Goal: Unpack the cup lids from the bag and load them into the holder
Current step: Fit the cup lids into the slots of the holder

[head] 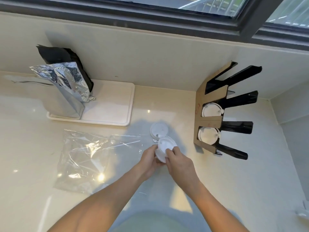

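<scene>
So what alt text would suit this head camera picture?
Both hands, left and right, hold white cup lids over a pale counter. A clear bag lies left; the holder, right, already contains lids.

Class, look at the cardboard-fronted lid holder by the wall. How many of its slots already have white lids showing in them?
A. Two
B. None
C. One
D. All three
A. In the holder, white lids show in the middle slot and the nearest slot, while the farthest slot shows only dark interior; both hands, left hand and right hand, hold another stack of lids.
</scene>
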